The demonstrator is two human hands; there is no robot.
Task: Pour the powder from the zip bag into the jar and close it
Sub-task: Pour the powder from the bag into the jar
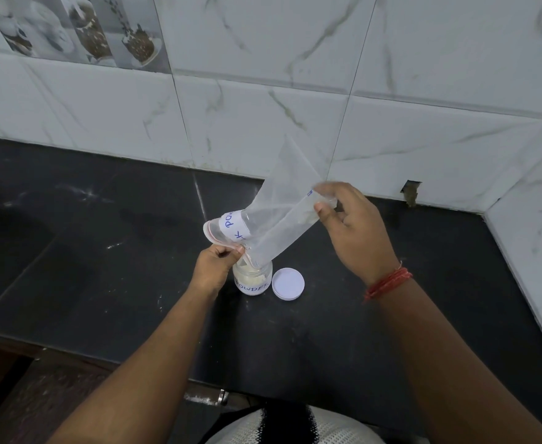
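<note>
The zip bag (276, 213) blocks the jar (253, 279) mouth under my hands; the lid (288, 283) crowds its right; counter (103, 245) left of my left hand (217, 264) lies open.

Dark, near-black polished stone countertop (103, 251), seen from above and in front, running back to a wall of white marble-patterned tiles (295, 107) and meeting a second tiled wall at right. The slab shows pale scuffs, faint white specks and a thin light seam running from the back edge toward the centre. Directly on it stand two objects: a small clear glass jar (253, 282) with a white handwritten label, upright, holding pale cream powder; and a round white plastic lid (288, 283), lying flat just beside the jar on its right. The front edge drops to a darker cabinet face.
</note>
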